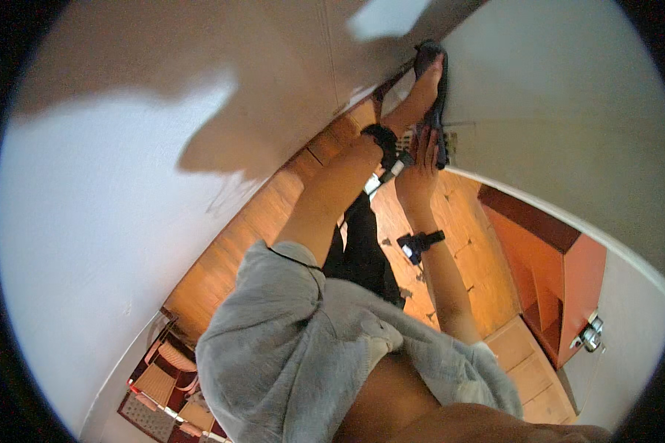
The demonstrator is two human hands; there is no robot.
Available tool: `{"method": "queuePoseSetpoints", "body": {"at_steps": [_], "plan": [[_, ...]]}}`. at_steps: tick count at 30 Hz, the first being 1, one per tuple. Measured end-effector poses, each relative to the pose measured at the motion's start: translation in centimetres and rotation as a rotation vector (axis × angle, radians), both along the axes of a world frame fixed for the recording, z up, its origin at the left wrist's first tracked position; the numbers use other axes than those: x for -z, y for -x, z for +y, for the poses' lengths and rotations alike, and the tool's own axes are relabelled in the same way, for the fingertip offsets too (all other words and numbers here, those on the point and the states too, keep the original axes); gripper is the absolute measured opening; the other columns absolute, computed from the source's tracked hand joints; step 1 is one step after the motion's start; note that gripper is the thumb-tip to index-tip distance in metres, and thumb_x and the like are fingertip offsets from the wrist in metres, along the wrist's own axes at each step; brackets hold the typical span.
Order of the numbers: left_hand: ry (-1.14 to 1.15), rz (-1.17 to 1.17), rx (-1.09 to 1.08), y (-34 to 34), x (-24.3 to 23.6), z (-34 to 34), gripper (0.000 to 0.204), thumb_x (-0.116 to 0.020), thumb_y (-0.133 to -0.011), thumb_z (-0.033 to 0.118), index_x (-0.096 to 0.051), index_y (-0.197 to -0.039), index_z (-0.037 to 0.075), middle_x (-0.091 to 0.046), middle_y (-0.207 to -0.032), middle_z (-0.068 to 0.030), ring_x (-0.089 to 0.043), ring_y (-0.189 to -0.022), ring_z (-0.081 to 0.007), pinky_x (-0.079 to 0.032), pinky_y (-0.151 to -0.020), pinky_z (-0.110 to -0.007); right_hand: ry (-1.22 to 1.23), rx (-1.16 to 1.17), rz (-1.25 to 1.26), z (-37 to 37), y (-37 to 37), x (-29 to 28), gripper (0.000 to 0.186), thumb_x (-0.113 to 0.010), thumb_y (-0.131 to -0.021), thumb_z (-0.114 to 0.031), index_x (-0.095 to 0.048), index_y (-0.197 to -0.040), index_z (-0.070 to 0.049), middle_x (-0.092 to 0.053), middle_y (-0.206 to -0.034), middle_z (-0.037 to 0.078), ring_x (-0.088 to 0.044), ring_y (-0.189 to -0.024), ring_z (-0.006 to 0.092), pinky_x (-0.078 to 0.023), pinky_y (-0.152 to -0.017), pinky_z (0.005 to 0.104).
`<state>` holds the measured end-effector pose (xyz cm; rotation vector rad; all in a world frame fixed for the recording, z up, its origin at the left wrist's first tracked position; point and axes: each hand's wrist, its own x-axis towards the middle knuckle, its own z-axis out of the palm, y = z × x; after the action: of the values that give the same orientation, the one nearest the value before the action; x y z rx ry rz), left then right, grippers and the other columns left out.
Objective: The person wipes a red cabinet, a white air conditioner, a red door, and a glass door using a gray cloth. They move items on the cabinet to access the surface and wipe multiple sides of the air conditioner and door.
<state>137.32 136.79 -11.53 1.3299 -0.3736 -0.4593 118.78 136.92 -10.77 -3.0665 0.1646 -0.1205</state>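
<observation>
Both my arms, in a grey shirt with short sleeves, reach up to a long, narrow black object [442, 103] against the right wall. I cannot make out its exact kind. My left hand [420, 92] is at its upper part, fingers closed along it, partly hidden by the angle. My right hand [419, 173] is lower, with stretched fingers slightly apart, touching the object's lower end. A black strap [381, 144] is around my left wrist. Another black strap with a small device [420, 246] sits on my right wrist.
A pale wall [81, 192] with large shadows rises at the left. Below is a wooden floor [222, 273]. To the right stands a red-brown cabinet [584, 284] beside a metal fitting [591, 334]. Woven chairs [176, 356] are at lower left.
</observation>
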Motion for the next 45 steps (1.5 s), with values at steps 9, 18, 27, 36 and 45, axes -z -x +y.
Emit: {"method": "queuePoseSetpoints", "body": {"at_steps": [9,18,27,36,45], "plan": [[0.108,0.236,0.065,1.3,10.9,-1.5,0.065,-0.029,-0.1,0.054,-0.03,-0.149,0.011,-0.026,-0.154,-0.01,-0.021,-0.142,-0.0241,-0.012,-0.116,-0.036,-0.2,0.099,0.052,-1.7,1.3,12.0,0.057,-0.046,-0.091,-0.014,-0.033,-0.142,0.008,-0.025,-0.154,0.021,-0.016,-0.145,0.0342,-0.017,-0.117,0.0408],[0.26,0.423,0.138,1.6,30.4,-5.1,0.069,-0.037,-0.098,0.056,-0.027,-0.15,0.013,-0.024,-0.154,-0.0123,-0.023,-0.141,-0.0253,-0.017,-0.114,-0.036,0.031,0.124,0.292,-4.9,1.7,30.8,0.061,-0.036,-0.093,-0.025,-0.03,-0.145,0.004,-0.012,-0.157,0.021,-0.003,-0.147,0.0357,-0.001,-0.119,0.0416],[-0.297,-0.043,-0.035,0.8,43.0,-5.9,0.062,-0.033,-0.102,0.042,-0.032,-0.143,-0.005,-0.035,-0.148,-0.0233,-0.031,-0.139,-0.033,-0.022,-0.115,-0.035,-0.527,0.291,0.288,-3.9,1.1,42.5,0.066,-0.042,-0.091,-0.034,-0.028,-0.147,-0.001,-0.019,-0.158,0.013,-0.008,-0.147,0.0317,-0.003,-0.12,0.0402],[-0.825,-0.289,0.035,2.2,56.0,-3.4,0.04,-0.044,-0.096,0.033,-0.05,-0.117,-0.001,-0.055,-0.115,-0.0236,-0.053,-0.104,-0.0345,-0.04,-0.088,-0.04,-0.424,-0.011,0.617,-5.0,2.8,51.5,0.049,-0.053,-0.083,-0.025,-0.057,-0.128,-0.007,-0.031,-0.151,0.019,-0.018,-0.143,0.0385,-0.016,-0.116,0.0486],[-0.862,-0.283,0.014,5.9,53.5,0.5,0.03,-0.057,-0.089,0.03,-0.057,-0.093,0.0,-0.061,-0.097,-0.0226,-0.061,-0.082,-0.0333,-0.046,-0.07,-0.041,-0.881,0.257,0.987,-6.2,8.4,51.3,0.041,-0.055,-0.093,-0.031,-0.055,-0.124,-0.004,-0.063,-0.116,0.02,-0.061,-0.107,0.0283,-0.047,-0.093,0.0404]]}}
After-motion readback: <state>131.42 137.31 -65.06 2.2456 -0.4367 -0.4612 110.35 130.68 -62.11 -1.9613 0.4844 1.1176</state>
